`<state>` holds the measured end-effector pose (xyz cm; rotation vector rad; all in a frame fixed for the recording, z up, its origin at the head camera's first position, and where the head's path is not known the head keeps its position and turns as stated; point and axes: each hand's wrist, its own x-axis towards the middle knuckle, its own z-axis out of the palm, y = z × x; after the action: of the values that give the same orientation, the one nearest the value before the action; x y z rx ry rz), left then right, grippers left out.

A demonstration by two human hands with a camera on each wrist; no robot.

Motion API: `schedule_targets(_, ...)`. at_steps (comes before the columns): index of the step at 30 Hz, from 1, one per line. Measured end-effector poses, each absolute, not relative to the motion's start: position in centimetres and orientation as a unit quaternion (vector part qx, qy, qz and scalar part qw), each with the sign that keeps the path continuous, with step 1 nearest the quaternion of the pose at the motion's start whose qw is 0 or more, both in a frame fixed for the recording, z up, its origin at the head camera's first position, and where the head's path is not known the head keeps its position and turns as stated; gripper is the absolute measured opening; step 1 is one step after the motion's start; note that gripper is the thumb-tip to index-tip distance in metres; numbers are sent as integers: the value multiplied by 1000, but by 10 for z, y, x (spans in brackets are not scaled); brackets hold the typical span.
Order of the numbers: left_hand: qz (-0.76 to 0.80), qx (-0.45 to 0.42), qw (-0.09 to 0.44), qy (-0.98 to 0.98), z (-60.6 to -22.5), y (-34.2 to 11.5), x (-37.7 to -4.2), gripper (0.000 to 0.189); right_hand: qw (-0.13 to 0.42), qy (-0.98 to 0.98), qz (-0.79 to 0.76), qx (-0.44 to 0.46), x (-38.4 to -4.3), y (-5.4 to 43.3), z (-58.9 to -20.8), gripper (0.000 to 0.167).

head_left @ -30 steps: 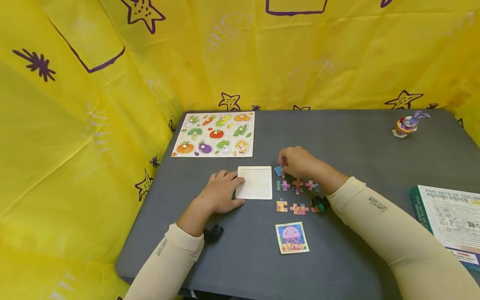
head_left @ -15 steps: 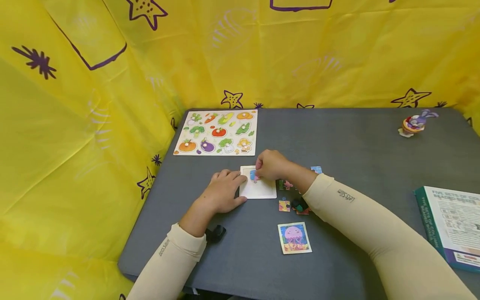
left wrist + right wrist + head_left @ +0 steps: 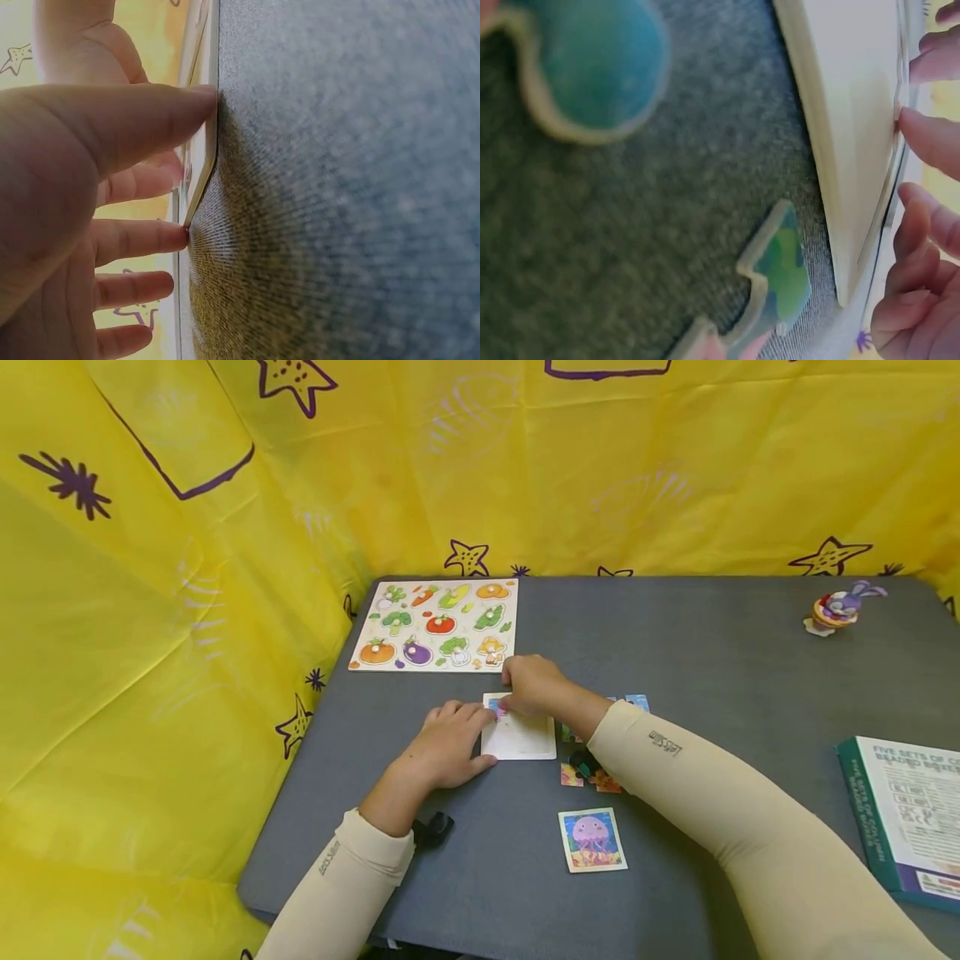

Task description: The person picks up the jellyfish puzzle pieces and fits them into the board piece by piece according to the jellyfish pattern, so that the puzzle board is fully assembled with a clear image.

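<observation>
My left hand [image 3: 450,742] rests against the left side of a small pale wooden puzzle tray [image 3: 519,742], fingers spread and thumb at its lower corner. In the left wrist view the thumb and fingertips touch the tray's edge [image 3: 201,161]. Over the tray's upper part is my right hand [image 3: 536,683], fingers bent. Its thumb is on a blue and pink jigsaw piece [image 3: 494,705] lying in the upper left corner. In the right wrist view the right hand [image 3: 926,277] shows curled fingers, but the piece is mostly hidden. Several loose pieces, including a yellow one [image 3: 572,775], lie right of the tray.
A jellyfish picture card [image 3: 592,841] lies in front of the loose pieces. Behind the tray is a vegetable peg board [image 3: 435,631]. A boxed set [image 3: 903,810] is at the right, and a purple rabbit figurine [image 3: 836,610] stands at the far right.
My right hand has picked up the jigsaw piece from the right of the tray and carried it left into the tray's upper left corner. My left hand stays at the tray.
</observation>
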<state>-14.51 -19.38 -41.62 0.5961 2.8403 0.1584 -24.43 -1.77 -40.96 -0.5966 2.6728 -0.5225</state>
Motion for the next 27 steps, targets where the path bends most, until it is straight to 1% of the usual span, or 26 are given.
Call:
schedule_targets(3,46,208,106,971,-416,-192,-147,66,172,944,-179,-217,-245,-8,-403,37)
schedule_targets(7,40,208,98,972,-414,-189,-151,68,167,945,-158,-234,-247,21,-389,38)
schedule_targets(12,42,219,111,969,-414,-187,-152,69,190,944,-119,-243,-246,68,-383,36)
schedule_targets(16,45,230,117,965,-416,-188,-152,68,205,943,-103,-243,-244,97,-388,28)
schedule_targets(21,45,226,115,966,-418,-191,-152,68,202,941,-118,-244,-241,114,-395,16)
schedule_targets(24,48,223,120,966,-418,-190,-153,68,201,941,-134,-239,-241,118,-398,15)
schedule_targets(27,49,223,128,965,-418,-189,-154,69,211,940,-163,-211,-243,119,-398,14)
